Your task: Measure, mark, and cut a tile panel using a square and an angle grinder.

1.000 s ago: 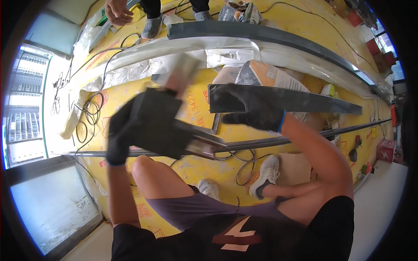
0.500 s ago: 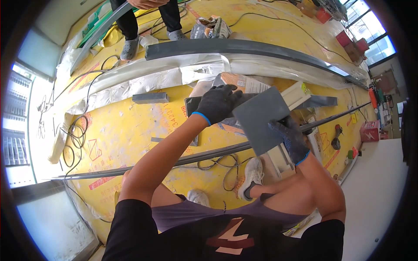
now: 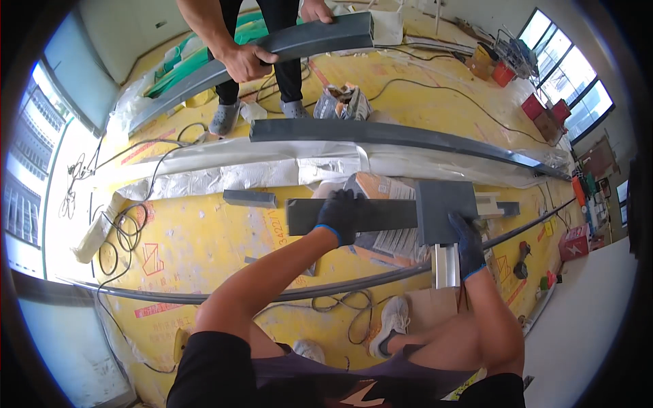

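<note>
My left hand (image 3: 338,217), in a black glove with a blue cuff, is closed over a dark grey bar (image 3: 389,215), its fingers over the far edge. The bar lies crosswise above a printed paper sack (image 3: 386,246). On the right, my gloved right hand (image 3: 468,246) grips the right edge of a square dark grey plate (image 3: 445,209). The plate covers the bar's right end, so whether the two touch is hidden. Pale grooved profiles show around the plate: one (image 3: 445,266) below it, another (image 3: 488,204) to its right.
Across from me a person's hands (image 3: 248,62) hold a long dark beam (image 3: 299,41). Another dark beam (image 3: 381,134) lies on white wrapping. A long thin dark rail (image 3: 326,289) crosses before my feet. A cable (image 3: 129,211) coils at left; a red box (image 3: 575,241) stands right.
The plate has turned from tilted to nearly square and moved down over the bar's right end. My left hand has shifted slightly down. The other person's beam has come further into view.
</note>
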`<act>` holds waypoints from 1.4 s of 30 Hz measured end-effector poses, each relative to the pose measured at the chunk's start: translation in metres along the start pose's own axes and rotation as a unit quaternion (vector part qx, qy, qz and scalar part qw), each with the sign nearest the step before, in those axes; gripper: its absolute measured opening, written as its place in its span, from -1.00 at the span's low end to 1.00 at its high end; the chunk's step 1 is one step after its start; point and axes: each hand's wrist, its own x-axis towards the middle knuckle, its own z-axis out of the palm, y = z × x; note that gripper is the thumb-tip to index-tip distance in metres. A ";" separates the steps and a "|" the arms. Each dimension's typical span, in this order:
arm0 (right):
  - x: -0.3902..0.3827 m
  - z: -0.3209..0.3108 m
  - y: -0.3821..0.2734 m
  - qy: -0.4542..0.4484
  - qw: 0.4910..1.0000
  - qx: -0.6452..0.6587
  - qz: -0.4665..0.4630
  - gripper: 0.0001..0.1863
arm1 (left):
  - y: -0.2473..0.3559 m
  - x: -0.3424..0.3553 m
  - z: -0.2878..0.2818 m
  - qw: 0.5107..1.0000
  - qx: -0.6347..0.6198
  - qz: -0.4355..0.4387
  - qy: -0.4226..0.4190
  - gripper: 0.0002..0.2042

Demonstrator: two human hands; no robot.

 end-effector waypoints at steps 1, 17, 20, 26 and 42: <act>-0.002 0.000 -0.002 0.012 1.000 0.012 -0.012 -0.64 | -0.011 -0.009 -0.008 1.000 0.006 0.001 0.000 -0.34; -0.035 0.087 -0.017 -0.060 0.984 0.169 -0.008 -0.60 | 0.077 -0.072 -0.075 0.641 -0.756 -0.050 0.123 -0.78; -0.018 0.043 0.008 -0.267 0.957 -0.059 -0.094 -0.53 | 0.049 -0.078 -0.076 0.660 -0.740 -0.033 0.127 -0.87; 0.030 -0.011 -0.028 -0.030 0.991 -0.116 -0.059 -0.53 | -0.004 -0.080 -0.107 0.742 -0.655 0.006 0.142 -0.63; 0.009 0.008 -0.083 -0.076 0.985 0.152 0.000 -0.72 | -0.131 0.090 -0.216 0.821 -0.471 -0.052 0.317 -0.77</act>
